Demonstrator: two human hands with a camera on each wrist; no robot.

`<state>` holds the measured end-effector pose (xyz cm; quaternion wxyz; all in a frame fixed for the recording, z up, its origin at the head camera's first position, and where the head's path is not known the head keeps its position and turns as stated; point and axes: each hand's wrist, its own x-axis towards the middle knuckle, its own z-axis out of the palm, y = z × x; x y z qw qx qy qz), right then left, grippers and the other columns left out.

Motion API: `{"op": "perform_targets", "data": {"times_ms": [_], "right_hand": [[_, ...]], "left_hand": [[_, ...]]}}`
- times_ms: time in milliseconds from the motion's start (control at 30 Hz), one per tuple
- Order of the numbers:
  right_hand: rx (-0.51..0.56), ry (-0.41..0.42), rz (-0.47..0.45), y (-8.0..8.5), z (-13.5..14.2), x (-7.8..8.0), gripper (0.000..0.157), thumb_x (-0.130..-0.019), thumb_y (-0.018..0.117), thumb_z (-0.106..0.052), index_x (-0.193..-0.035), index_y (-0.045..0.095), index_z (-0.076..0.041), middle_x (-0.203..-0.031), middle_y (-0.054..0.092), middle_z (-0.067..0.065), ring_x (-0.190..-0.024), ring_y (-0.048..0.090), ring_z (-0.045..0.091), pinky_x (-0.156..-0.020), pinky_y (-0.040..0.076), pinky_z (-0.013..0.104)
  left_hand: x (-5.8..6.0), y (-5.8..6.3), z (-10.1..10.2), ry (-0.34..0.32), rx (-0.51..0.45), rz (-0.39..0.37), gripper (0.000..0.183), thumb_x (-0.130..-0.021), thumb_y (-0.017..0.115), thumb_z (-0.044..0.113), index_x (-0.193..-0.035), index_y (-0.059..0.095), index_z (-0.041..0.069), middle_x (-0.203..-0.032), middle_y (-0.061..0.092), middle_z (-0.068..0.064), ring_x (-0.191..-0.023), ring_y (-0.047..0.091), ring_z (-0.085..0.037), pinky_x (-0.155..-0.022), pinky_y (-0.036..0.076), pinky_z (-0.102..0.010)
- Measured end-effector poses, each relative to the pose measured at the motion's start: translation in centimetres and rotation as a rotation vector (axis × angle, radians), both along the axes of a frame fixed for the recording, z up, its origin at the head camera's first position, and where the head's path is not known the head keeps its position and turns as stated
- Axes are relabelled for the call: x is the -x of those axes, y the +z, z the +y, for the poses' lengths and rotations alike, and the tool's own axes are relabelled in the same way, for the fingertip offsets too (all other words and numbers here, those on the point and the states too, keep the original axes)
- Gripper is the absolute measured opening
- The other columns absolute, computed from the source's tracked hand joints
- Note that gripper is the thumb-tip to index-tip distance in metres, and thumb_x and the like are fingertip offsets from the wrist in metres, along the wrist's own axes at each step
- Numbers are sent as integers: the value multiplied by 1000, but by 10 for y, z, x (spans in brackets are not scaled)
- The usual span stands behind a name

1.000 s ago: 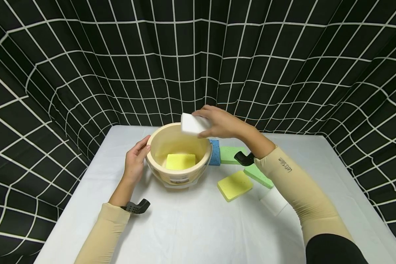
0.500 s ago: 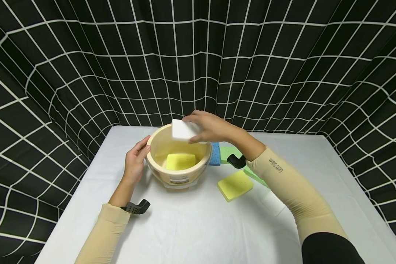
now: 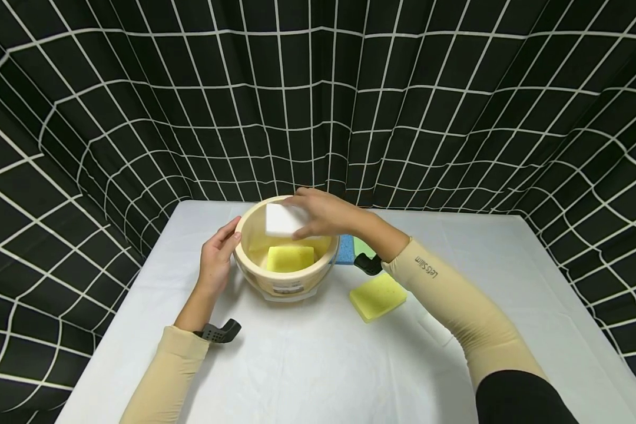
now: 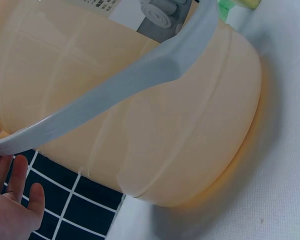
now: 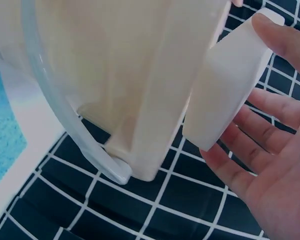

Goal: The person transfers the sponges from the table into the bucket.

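A cream bucket [image 3: 281,286] stands on the table, a yellow sponge [image 3: 290,259] inside it. My left hand [image 3: 217,256] touches the bucket's left rim from outside; in the left wrist view its relaxed fingers [image 4: 20,175] lie by the end of the grey handle [image 4: 140,75]. Over the bucket's mouth, my right hand [image 3: 323,213] holds a white block-shaped sponge [image 3: 283,221]. The right wrist view shows that white sponge [image 5: 230,80] between thumb and fingers, beside the bucket's rim [image 5: 160,100].
Right of the bucket lie a blue sponge [image 3: 345,250], a green sponge [image 3: 361,247] partly behind the right wrist, and a yellow sponge [image 3: 378,297]. Another white block [image 3: 436,330] shows partly under the right forearm. A black gridded curtain [image 3: 318,106] surrounds the white table [image 3: 307,377].
My right hand has moved left and down with the white sponge, from above the bucket's right rim to over its opening. My left hand and the bucket have stayed in place.
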<state>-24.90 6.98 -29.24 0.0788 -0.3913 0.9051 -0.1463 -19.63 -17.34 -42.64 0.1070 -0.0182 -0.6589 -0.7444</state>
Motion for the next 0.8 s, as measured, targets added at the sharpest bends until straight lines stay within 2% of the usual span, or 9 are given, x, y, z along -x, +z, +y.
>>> {"op": "perform_targets", "data": {"times_ms": [300,467,633,800], "right_hand": [[-51,-7,-20,-13,-7,0,71,-81,78,-37,-142,50,-14,-135,54,9,-115,53,22,-104,50,37],[-51,-2,-38,-24,-10,6,70,-81,78,-37,-141,51,-12,-138,53,9,-119,53,23,-107,48,37],[-55,3,-55,-34,-13,13,72,-81,78,-36,-142,50,-9,-146,48,10,-131,47,24,-116,40,37],[-76,14,-73,-41,-18,16,73,-81,79,-34,-142,49,-7,-146,46,12,-134,44,24,-119,36,35]], "left_hand": [[0,1,1,9,1,1,43,-99,50,5,-140,47,-4,-147,48,-19,-119,55,-4,-101,48,-13],[0,0,0,8,-3,1,43,-99,50,5,-141,46,-5,-147,46,-20,-117,56,-1,-100,48,-12],[1,-1,0,5,-5,0,44,-99,51,6,-141,45,-6,-148,44,-23,-115,56,0,-100,48,-11],[2,-1,-1,3,-1,-1,43,-99,51,6,-140,46,-6,-148,45,-22,-116,56,0,-100,48,-12]]}}
